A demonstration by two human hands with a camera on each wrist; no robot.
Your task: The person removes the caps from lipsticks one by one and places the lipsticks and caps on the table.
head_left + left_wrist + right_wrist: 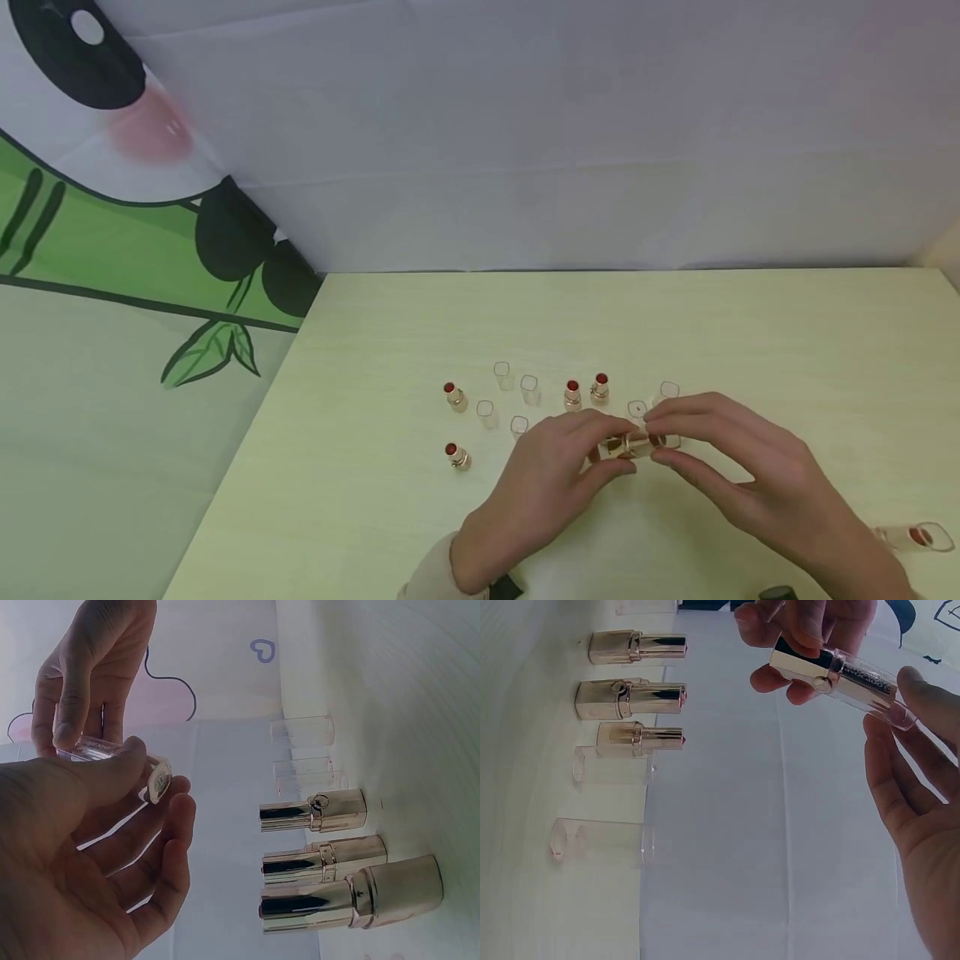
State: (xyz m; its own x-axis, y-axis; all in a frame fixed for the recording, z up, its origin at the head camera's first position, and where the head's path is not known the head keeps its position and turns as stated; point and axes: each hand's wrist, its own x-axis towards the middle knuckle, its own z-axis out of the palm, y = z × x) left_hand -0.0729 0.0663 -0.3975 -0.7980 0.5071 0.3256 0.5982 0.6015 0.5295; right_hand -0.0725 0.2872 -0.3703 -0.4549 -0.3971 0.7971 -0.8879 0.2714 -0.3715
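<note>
Between both hands lies a gold lipstick [633, 444], tilted sideways above the table, with a clear cap [904, 715] around its upper end. My left hand [540, 475] pinches the gold base between thumb and fingers; the base's flat end [160, 782] shows in the left wrist view. From the other side, my right hand [757, 475] holds the capped end with thumb and fingertips. Behind the hands stand two uncapped lipsticks [572, 394] with red tips, and more clear caps [668, 390], partly hidden by the right hand.
Two more uncapped lipsticks [454, 397] stand to the left on the pale table [337, 500]. Several clear caps [529, 390] stand near them. A capped lipstick [911, 537] lies at the right edge. A printed cloth [562, 167] hangs behind the table.
</note>
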